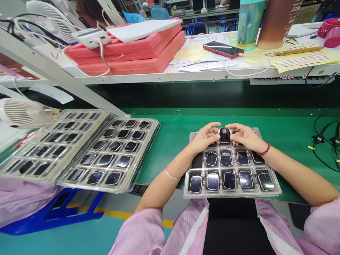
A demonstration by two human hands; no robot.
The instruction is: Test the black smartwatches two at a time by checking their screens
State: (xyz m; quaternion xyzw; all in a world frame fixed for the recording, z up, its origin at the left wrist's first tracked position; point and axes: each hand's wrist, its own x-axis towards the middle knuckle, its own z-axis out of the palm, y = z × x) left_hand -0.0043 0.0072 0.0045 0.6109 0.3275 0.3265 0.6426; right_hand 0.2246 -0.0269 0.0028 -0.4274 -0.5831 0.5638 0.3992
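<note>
A clear plastic tray (231,193) lies on the green table in front of me, with dark square watch-like devices (225,159) in its compartments. Above its back rows, my left hand (205,136) pinches one small dark device (221,134) between thumb and fingers. My right hand (243,136) grips a similar dark device (227,134) close beside it. Both pieces are tilted upright, with their faces near each other. Fingers partly cover the back row of the tray.
Stacked trays of similar devices (123,161) stand on the left, beside a white fan (26,113). Black cables (318,140) lie at the right. A shelf edge (159,77) crosses above, bearing red foam (132,53), a phone (223,49) and bottles.
</note>
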